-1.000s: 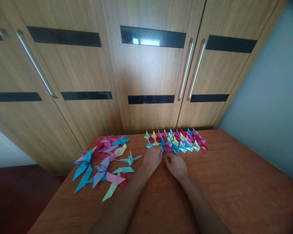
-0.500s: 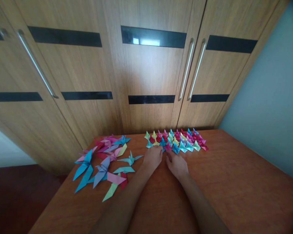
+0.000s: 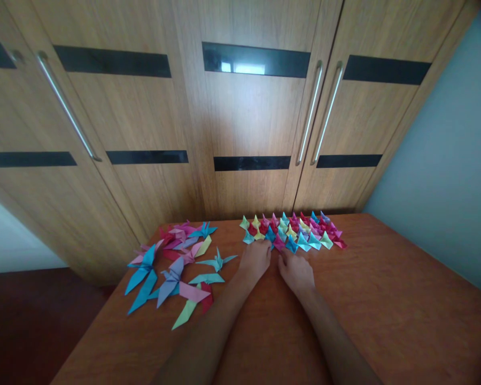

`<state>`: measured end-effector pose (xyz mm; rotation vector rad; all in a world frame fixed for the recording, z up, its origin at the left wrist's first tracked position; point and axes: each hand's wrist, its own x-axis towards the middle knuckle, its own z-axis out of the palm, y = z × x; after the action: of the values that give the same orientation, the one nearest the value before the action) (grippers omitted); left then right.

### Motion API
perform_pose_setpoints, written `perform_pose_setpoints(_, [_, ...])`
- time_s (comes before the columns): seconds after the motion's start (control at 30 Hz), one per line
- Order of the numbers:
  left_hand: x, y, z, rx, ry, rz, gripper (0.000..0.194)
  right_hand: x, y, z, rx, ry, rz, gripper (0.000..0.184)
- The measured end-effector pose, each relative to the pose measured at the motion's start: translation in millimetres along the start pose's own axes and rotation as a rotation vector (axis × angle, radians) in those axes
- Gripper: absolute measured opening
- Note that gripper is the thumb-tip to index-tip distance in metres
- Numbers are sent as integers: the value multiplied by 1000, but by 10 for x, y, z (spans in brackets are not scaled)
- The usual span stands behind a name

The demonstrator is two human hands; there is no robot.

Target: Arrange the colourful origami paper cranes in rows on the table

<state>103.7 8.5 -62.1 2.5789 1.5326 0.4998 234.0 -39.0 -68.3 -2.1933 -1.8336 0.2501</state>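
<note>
Folded paper cranes (image 3: 303, 241) in many colours stand packed in rows at the table's back edge. My left hand (image 3: 255, 260) is closed at the front row, its fingers curled down and mostly hidden. A bit of blue paper shows beside its fingertips. My right hand (image 3: 297, 271) lies just right of it, with fingers bent in toward a magenta crane (image 3: 279, 243) and a blue crane (image 3: 292, 245). Whether those fingers grip anything cannot be made out. Left of my arms lies a loose group of cranes with spread wings, among them a pale teal crane (image 3: 217, 261) and a lavender crane (image 3: 171, 280).
The brown wooden table (image 3: 377, 305) backs onto a wooden wardrobe (image 3: 252, 117) with long metal handles (image 3: 309, 112). A pale wall (image 3: 436, 176) rises along the right. More paper pieces, such as a pink wing (image 3: 194, 292) and a blue crane (image 3: 144, 267), lie on the left.
The view has shifted slightly. My right hand has drawn a little to the right, widening the gap to my left hand, which stays at the front row.
</note>
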Motion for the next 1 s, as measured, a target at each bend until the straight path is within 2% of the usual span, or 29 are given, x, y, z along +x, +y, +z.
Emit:
perform_pose_setpoints(0.37, [-69,45,-110,-17,6,7,20,12,34,37,53,43,-52,27])
perform_pose_setpoints(0.47, [-149,48,-227,-23,18,21,19,18,46,58,128,51,-138,23])
perform_pose_setpoints(0.57, [-303,-29,-427,-35,44,52,18,-4,20,82,214,25,-269,20])
perform_pose_setpoints(0.67, [-545,-223,-656,-57,96,72,20,-61,-46,103,285,-60,-392,21])
perform_pose_setpoints(0.77, [-845,-521,-856,-41,120,34,20,-124,-112,110,302,-120,-451,20])
perform_pose_setpoints(0.83, [-1032,-766,-975,-5,139,-4,22,-150,-137,104,295,-126,-452,19])
perform_pose_setpoints(0.9, [-1164,-1041,-1095,40,221,-82,23,-158,-144,98,296,-121,-448,19])
perform_pose_setpoints(0.93, [-1200,-1186,-1156,68,273,-127,24,-156,-142,97,300,-116,-446,20])
perform_pose_setpoints(1.0, [-1204,-1473,-1275,129,297,-209,25,-147,-133,105,305,-110,-441,20])
